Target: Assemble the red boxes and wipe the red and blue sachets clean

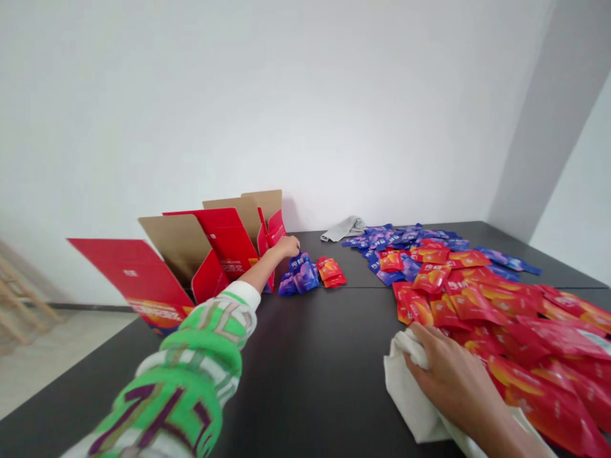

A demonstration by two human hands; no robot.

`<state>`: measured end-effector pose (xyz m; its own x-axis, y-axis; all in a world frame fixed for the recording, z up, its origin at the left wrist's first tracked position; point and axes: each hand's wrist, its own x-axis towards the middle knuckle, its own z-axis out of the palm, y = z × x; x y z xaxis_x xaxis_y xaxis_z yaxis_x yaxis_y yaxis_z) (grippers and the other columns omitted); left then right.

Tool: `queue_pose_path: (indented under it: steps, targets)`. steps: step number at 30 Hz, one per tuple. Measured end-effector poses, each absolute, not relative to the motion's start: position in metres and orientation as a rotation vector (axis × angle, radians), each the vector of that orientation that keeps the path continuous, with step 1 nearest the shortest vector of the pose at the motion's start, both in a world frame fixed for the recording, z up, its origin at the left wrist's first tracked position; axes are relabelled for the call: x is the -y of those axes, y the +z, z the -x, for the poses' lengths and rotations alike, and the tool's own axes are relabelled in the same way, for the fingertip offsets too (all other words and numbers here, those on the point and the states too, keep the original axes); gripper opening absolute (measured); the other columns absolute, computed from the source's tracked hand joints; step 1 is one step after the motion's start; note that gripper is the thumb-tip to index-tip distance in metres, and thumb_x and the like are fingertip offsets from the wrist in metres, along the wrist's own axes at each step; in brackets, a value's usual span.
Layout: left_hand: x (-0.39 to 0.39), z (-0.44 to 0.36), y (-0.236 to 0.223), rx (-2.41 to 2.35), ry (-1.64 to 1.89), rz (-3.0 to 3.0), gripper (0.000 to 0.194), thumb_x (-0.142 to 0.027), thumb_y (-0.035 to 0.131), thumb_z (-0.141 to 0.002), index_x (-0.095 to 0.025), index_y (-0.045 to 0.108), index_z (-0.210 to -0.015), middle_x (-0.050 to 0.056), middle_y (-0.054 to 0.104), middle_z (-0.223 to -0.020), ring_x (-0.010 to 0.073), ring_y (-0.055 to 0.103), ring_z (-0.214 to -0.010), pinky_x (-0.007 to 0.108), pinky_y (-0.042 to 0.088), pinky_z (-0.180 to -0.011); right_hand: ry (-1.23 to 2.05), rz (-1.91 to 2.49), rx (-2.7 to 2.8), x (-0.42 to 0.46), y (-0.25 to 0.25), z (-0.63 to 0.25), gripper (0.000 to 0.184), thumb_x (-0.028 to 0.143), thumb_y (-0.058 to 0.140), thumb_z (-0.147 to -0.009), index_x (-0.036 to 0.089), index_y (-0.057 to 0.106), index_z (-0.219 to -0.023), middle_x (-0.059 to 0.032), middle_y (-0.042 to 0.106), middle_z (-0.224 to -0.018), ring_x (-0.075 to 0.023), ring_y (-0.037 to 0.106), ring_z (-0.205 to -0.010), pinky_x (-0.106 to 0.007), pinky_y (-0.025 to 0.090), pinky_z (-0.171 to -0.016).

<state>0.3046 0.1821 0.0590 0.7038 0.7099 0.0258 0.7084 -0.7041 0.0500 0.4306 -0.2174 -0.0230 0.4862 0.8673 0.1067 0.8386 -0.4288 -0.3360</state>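
My left hand [287, 247] reaches far forward beside an open cardboard box [210, 248] with red and kraft flaps. Its fingers curl just above a small pile of blue sachets [300, 277], and the picture does not settle whether they hold anything. A smaller stack of red-orange sachets [330, 272] lies to the right of that pile. My right hand [453, 375] is closed on a crumpled white cloth [410, 394] at the near edge of a wide spread of red sachets [496, 312]. Blue sachets [396, 238] lie at the spread's far side.
A dark table [305, 381] runs to a white wall, with a seam crossing it. A grey cloth [344, 229] lies at the far edge. My green-patterned sleeve [191, 369] covers the left arm. A wooden frame [19, 299] stands on the floor at the left.
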Motion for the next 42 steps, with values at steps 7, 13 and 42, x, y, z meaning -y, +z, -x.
queue_pose_path:
  steps: [7, 13, 42]
  targets:
    - [-0.146, -0.332, 0.037, -1.103, 0.113, -3.001, 0.041, -0.025, 0.051, -0.086, -0.013, 0.044, -0.125, 0.015, 0.047, -0.128, 0.0272, 0.046, -0.117, 0.043, 0.038, -0.096, 0.101, 2.383, 1.425, 0.221, -0.014, -0.418, 0.029, 0.026, 0.047, -0.075, 0.023, 0.053, -0.104, -0.0066, 0.061, -0.102, -0.0238, 0.059, -0.09, -0.03, 0.039, -0.068]
    - [-0.038, -0.418, 0.016, -0.153, 0.007, -3.004, 0.071, -0.053, 0.049, -0.082, -0.019, 0.025, -0.14, 0.008, 0.029, -0.145, 0.021, 0.03, -0.131, 0.028, 0.024, -0.107, 0.142, 2.294, 1.608, 0.222, -0.012, -0.391, 0.028, 0.021, 0.052, -0.064, 0.022, 0.055, -0.091, -0.0046, 0.061, -0.089, -0.0239, 0.06, -0.08, -0.031, 0.042, -0.065]
    - [0.022, -0.382, -0.015, -0.587, 0.38, -2.67, 0.039, -0.057, 0.05, -0.076, -0.02, 0.05, -0.088, 0.003, 0.063, -0.089, 0.0205, 0.059, -0.079, 0.026, 0.04, -0.063, 0.236, 2.244, 1.576, 0.22, -0.019, -0.408, 0.028, 0.031, 0.05, -0.075, 0.021, 0.056, -0.1, -0.0069, 0.063, -0.095, -0.0238, 0.059, -0.09, -0.032, 0.041, -0.072]
